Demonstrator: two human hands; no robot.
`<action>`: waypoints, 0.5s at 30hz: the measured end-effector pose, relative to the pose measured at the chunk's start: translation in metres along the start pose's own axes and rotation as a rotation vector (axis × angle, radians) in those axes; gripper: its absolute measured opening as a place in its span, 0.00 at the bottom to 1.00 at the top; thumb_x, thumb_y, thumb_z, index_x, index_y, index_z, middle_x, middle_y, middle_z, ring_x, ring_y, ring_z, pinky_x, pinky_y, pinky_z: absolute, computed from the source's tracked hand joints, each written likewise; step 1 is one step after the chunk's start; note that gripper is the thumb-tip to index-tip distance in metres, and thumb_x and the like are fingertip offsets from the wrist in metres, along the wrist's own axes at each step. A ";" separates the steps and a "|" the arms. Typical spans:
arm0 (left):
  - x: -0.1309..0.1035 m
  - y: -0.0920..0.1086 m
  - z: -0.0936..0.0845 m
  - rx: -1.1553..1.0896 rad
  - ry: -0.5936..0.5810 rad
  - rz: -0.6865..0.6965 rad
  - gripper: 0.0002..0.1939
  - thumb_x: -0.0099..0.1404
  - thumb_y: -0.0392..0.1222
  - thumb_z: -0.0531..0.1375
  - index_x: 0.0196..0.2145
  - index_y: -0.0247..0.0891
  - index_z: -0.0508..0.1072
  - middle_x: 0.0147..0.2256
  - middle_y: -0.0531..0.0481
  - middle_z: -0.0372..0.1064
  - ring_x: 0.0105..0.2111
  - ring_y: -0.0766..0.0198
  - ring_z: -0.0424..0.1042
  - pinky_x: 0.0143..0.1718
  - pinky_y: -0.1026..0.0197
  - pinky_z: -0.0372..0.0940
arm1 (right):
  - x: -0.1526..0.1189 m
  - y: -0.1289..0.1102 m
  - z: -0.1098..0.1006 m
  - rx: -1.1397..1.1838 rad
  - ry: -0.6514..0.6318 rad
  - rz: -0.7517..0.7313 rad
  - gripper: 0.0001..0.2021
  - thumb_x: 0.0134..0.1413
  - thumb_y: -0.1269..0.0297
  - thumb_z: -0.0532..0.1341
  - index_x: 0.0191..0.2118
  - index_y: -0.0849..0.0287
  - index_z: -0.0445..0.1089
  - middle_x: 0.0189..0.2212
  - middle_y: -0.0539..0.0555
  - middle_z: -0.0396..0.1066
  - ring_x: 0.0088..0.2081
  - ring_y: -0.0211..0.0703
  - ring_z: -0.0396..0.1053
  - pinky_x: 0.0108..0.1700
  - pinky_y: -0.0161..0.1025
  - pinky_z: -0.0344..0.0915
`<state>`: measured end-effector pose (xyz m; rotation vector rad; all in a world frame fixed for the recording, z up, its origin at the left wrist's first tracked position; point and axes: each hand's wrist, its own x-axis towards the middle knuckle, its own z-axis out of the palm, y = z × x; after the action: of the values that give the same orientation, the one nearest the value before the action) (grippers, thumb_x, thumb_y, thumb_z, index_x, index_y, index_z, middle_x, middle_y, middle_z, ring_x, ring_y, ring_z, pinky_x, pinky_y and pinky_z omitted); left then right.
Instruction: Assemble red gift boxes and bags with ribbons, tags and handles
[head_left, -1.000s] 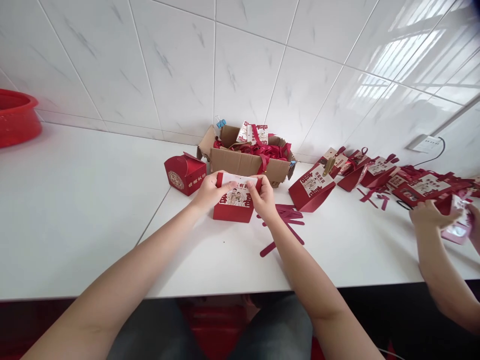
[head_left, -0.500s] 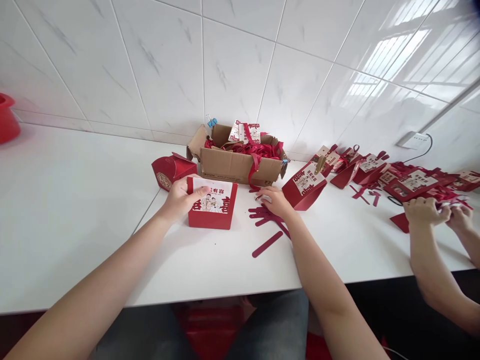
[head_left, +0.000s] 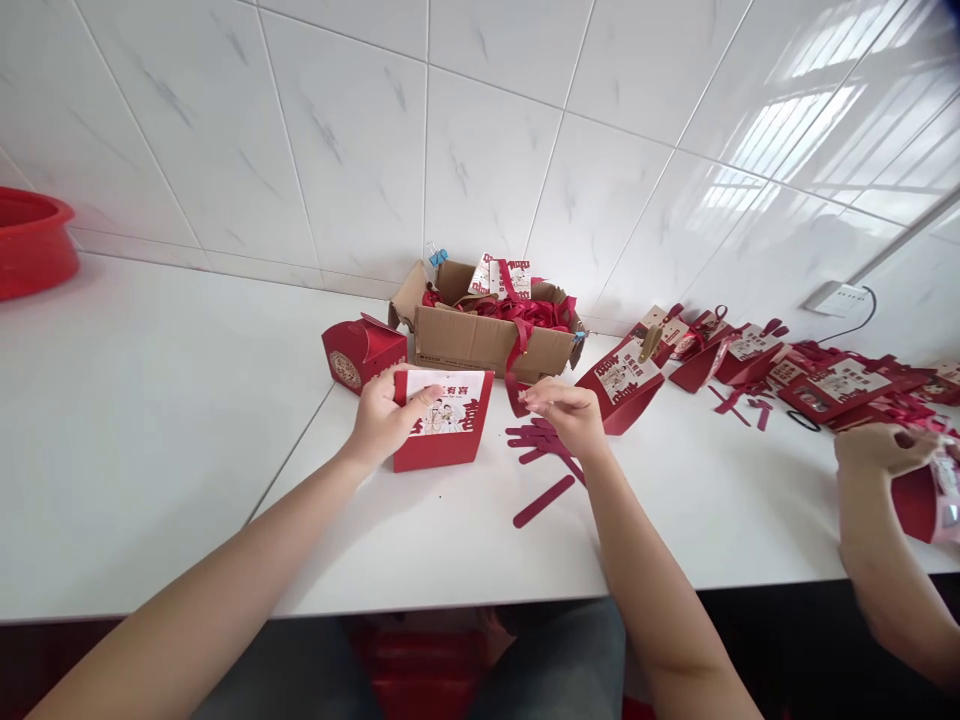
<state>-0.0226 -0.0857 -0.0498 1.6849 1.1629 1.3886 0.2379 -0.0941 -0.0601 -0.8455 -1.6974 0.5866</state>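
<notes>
"What's on the table (head_left: 172, 470)?"

"On the far side, an open carton (head_left: 487, 340), with ribbon (head_left: 547, 314) hanging over its near wall. Just nearer and left, a red box (head_left: 439, 457), tilted a little; I can't tell if its base touches."

"Who has it?"

"The left hand (head_left: 384, 415), closed on its upper left edge, thumb across the white card (head_left: 451, 408)."

"And the right hand (head_left: 568, 408)?"

"Right of the box, by the loose straps (head_left: 534, 438), fingertips drawn near a pinch. Whether they grip something tiny, I can't tell."

"Which step, then?"

"Preparing to fasten, I'd guess: 1 hand steadies, 1 readies a small part. The next move seems to call for bringing the pinch left to the card's top, box held still."
</notes>
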 end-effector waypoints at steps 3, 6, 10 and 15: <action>-0.010 0.002 0.010 0.021 0.090 0.123 0.14 0.58 0.51 0.64 0.34 0.39 0.70 0.33 0.50 0.74 0.33 0.60 0.73 0.36 0.61 0.69 | -0.005 -0.016 0.011 0.286 -0.066 0.035 0.04 0.49 0.59 0.68 0.26 0.49 0.78 0.28 0.51 0.76 0.31 0.43 0.72 0.31 0.43 0.71; -0.018 0.001 0.020 0.046 0.202 0.259 0.11 0.58 0.47 0.64 0.35 0.39 0.70 0.30 0.52 0.73 0.30 0.63 0.72 0.33 0.63 0.67 | -0.009 -0.019 0.021 0.431 -0.121 0.128 0.02 0.47 0.60 0.69 0.27 0.48 0.78 0.27 0.50 0.76 0.29 0.41 0.70 0.27 0.40 0.69; -0.021 0.001 0.026 -0.028 0.114 0.170 0.13 0.56 0.48 0.66 0.32 0.38 0.69 0.26 0.54 0.69 0.26 0.66 0.68 0.29 0.65 0.65 | -0.009 -0.018 0.025 0.349 -0.002 0.097 0.01 0.46 0.61 0.71 0.28 0.47 0.79 0.30 0.50 0.74 0.36 0.42 0.71 0.36 0.42 0.70; -0.018 0.007 0.026 -0.196 -0.015 -0.032 0.18 0.52 0.51 0.68 0.29 0.37 0.68 0.24 0.55 0.67 0.26 0.65 0.69 0.29 0.64 0.66 | -0.006 -0.019 0.024 0.169 0.061 0.011 0.03 0.44 0.62 0.72 0.27 0.46 0.79 0.55 0.49 0.67 0.60 0.50 0.61 0.61 0.52 0.57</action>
<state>0.0037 -0.1040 -0.0566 1.5310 1.0059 1.4186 0.2114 -0.1095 -0.0562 -0.7451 -1.5648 0.6947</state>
